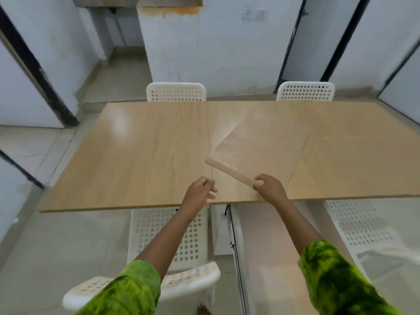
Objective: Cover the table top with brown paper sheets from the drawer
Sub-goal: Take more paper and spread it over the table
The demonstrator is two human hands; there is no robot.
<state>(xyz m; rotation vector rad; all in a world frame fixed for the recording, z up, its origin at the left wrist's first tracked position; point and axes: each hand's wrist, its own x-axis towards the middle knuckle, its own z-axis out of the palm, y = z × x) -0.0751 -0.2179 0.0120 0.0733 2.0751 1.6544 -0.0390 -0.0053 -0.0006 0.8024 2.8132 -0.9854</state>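
Observation:
The light wooden table top [136, 155] is glossy on its left half. A matte brown paper sheet [352, 160] lies over its right half. A second brown paper sheet [256, 153] sits askew on top near the middle, and its raised left corner shows a dotted texture. My right hand [269, 186] grips this sheet's near edge by the table's front edge. My left hand [201, 188] hovers beside it at the front edge, fingers curled and thumb against forefinger, with nothing plainly in it. Below the table, the white drawer [236, 246] stands pulled out on its metal rail.
White perforated chairs surround the table: two at the far side [176, 92] [305, 90], one under my left arm [168, 258], one at the near right [359, 226]. White walls with dark-framed doors stand around, and a tiled floor shows on the left.

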